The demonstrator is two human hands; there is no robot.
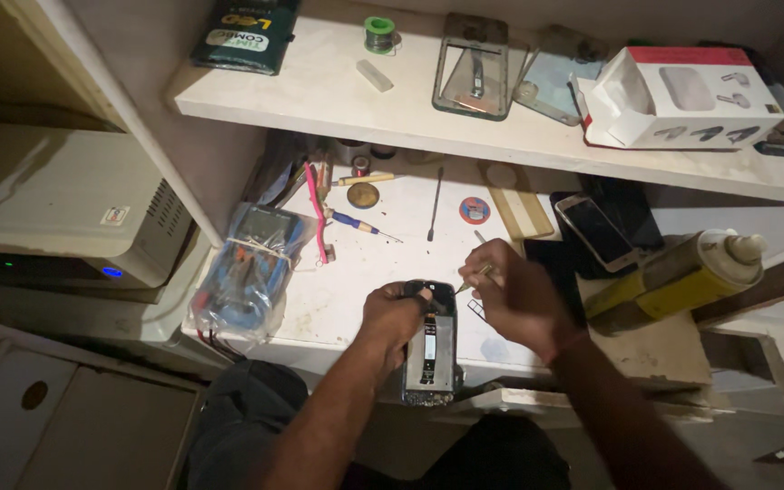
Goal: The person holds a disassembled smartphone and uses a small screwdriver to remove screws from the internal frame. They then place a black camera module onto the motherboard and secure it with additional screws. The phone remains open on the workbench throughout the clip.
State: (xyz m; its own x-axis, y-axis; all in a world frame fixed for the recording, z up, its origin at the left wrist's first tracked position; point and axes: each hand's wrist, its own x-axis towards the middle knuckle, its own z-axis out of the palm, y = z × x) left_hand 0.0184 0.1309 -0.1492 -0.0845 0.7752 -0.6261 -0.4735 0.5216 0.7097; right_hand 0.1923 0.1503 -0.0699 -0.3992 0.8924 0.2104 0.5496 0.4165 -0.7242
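From the head camera, both forearms reach forward over the white workbench. The left hand curls closed around the top of an opened phone lying at the bench's front edge. The right hand pinches a thin tool, its tip at the phone's upper corner.

White box with red edge on shelf, right. Dark green pack on shelf, left. Small sticker on cream machine.

Head camera, looking down, close over workbench
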